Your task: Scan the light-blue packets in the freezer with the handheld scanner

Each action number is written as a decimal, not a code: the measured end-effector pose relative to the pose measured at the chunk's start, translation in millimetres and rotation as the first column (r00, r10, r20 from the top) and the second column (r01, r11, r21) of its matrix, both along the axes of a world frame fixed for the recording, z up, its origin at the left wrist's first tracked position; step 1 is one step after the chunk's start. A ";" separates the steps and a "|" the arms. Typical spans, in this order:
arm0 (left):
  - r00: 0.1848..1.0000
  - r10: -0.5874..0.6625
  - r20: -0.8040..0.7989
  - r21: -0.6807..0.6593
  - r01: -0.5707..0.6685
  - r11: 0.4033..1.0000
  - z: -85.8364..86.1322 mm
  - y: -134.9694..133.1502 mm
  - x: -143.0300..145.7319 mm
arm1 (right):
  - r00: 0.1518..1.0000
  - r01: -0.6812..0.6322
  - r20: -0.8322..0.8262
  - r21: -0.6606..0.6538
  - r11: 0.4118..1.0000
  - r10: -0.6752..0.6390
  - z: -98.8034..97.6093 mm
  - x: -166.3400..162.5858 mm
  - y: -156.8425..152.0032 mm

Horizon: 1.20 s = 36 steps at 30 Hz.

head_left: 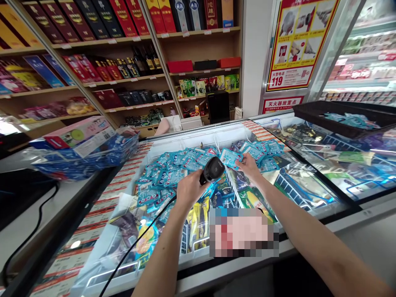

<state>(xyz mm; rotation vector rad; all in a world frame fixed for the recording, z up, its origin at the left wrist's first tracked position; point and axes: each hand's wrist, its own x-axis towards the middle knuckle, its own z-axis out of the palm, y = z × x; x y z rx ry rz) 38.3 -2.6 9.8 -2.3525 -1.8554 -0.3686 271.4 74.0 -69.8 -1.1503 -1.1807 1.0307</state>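
My left hand point(189, 190) is wrapped round a black barcode scanner point(213, 169), whose cable point(139, 239) runs down toward the lower left. Between the thumb and fingers of my right hand point(248, 166) is a small blue packet point(230, 157), held just right of the scanner's head. Many similar blue packets point(173, 167) lie spread in a heap on the glass top of a chest freezer, to the left of my hands. A smaller group of blue packets point(269, 150) lies beyond my right hand.
Under the glass are wire baskets and yellow ice-cream wrappers point(198, 218). A dark tray point(343, 119) with blue packets stands at the right. Plastic-wrapped boxes point(83, 144) sit at the left. Shelves of boxed goods point(123, 78) line the back, beside a red-and-yellow poster point(300, 45).
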 end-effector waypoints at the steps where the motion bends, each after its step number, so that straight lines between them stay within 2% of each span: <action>1: 1.000 -0.006 -0.002 0.001 0.006 1.000 0.1 -1.1 -0.2 | 1.000 0.002 0.011 -0.003 1.000 -0.002 -0.1 0.1 -0.1; 12: 0.999 -0.033 -0.018 0.040 0.033 0.999 -3.8 -1.9 -9.8 | 1.000 -0.019 0.008 -0.001 1.000 0.019 -2.4 0.0 -1.6; 25: 0.998 -0.046 -0.042 0.014 0.046 0.999 -3.6 -2.8 -7.4 | 0.999 -0.015 0.044 -0.008 1.000 0.015 -2.5 -1.5 -0.6; 28: 0.999 -0.023 -0.041 0.009 0.023 1.000 -2.9 -2.9 -8.1 | 0.998 0.010 0.057 0.013 1.000 -0.011 -0.7 -1.2 -1.9; 30: 0.999 0.002 -0.040 0.016 -0.001 1.000 -2.9 -2.5 -11.5 | 0.987 0.057 0.147 0.059 0.997 -0.065 2.9 0.8 -5.1; 32: 0.999 0.033 -0.043 0.033 -0.032 0.999 -4.0 -1.3 -18.0 | 0.931 0.134 0.322 0.137 0.981 -0.172 8.2 4.6 -9.8; 36: 0.996 0.078 -0.047 0.064 -0.075 0.995 -7.6 2.1 -35.6 | 0.677 0.248 0.635 0.280 0.927 -0.373 19.8 15.0 -18.6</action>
